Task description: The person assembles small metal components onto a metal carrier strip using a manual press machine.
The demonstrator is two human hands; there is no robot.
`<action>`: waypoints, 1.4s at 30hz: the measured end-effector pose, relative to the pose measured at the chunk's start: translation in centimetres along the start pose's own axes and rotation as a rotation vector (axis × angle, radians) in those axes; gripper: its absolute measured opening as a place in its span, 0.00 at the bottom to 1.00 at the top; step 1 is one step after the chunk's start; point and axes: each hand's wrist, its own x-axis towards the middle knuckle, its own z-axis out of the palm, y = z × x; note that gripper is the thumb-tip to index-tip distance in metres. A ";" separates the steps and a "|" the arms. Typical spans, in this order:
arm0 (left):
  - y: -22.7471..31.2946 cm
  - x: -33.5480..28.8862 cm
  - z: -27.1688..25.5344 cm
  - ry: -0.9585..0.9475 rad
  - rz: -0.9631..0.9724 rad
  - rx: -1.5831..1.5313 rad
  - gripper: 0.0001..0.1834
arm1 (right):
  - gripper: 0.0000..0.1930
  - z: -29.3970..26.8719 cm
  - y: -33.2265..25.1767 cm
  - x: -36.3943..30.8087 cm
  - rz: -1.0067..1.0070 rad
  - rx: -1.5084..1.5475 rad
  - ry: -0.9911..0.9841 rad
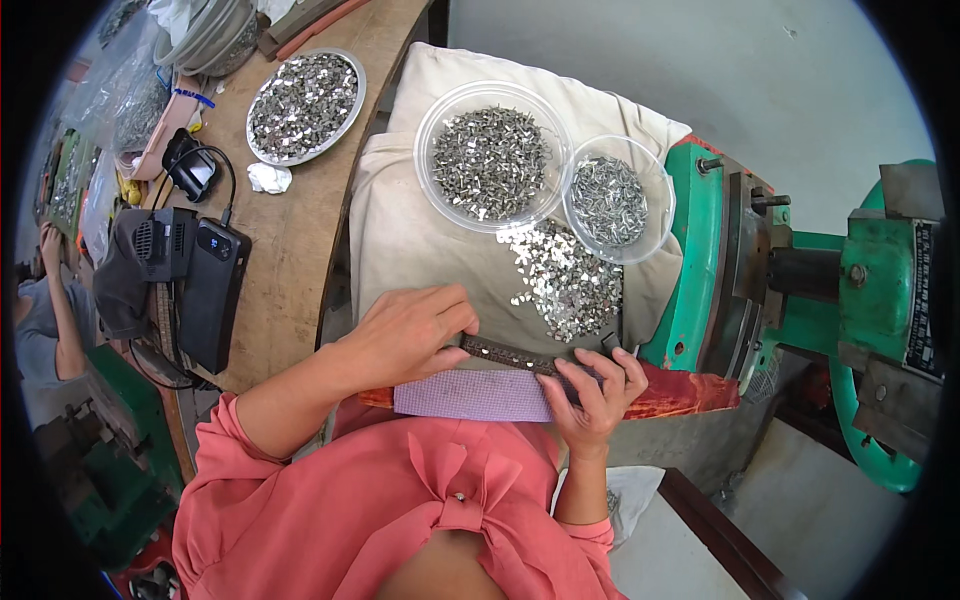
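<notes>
A narrow dark metal bar [510, 355] with a few small shiny bits along it lies across in front of me. My left hand [420, 325] is closed at its left end, fingers curled over and thumb below; the fingertips are partly hidden. Around the right end, my right hand [590, 395] grips the bar between thumb and fingers. Just below the bar is a board edge wrapped in purple checked cloth [470, 394]. Beyond my hands, a loose heap of small flat silvery metal pieces [570, 280] lies on beige cloth [385, 225].
Two clear round tubs, one of small metal pins [490, 165] and one of thin shiny pins [608, 202], stand beyond the heap. A green machine [690, 250] borders the right. On the left wooden table [275, 300] sit a plate of metal pieces [305, 108] and a black power bank [215, 290]. Another person's arm [62, 300] shows far left.
</notes>
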 end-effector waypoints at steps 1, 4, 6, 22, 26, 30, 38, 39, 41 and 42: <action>0.0 0.0 0.0 -0.003 0.000 0.004 0.17 | 0.16 0.0 0.0 0.0 0.003 -0.003 0.005; -0.2 0.0 0.0 -0.013 0.003 0.009 0.16 | 0.16 0.1 0.1 0.0 -0.001 0.009 0.001; -0.1 0.1 -0.1 -0.018 0.006 0.008 0.16 | 0.16 0.0 0.0 0.1 0.001 0.031 -0.004; -0.4 0.5 -0.3 -0.067 -0.040 -0.040 0.13 | 0.17 -0.1 0.1 0.8 0.005 0.068 -0.019; -0.6 0.0 -0.4 -0.044 -0.027 -0.032 0.13 | 0.16 -0.1 -0.3 1.1 0.008 0.072 -0.030; -0.6 0.4 -0.4 -0.050 -0.023 -0.037 0.13 | 0.16 -0.1 0.0 1.2 0.017 0.075 -0.041; -0.8 0.3 -0.3 -0.030 0.019 -0.005 0.13 | 0.17 -0.1 -0.1 1.2 0.004 0.060 -0.036; -0.8 0.2 -0.2 -0.021 0.025 -0.006 0.13 | 0.17 0.0 0.0 1.2 0.003 0.067 -0.039; -0.8 0.2 -0.2 -0.032 0.021 -0.022 0.14 | 0.17 -0.1 0.0 1.2 -0.003 0.055 -0.038; -0.8 0.2 -0.2 -0.023 0.022 -0.025 0.14 | 0.17 -0.1 0.0 1.0 0.003 0.053 -0.041</action>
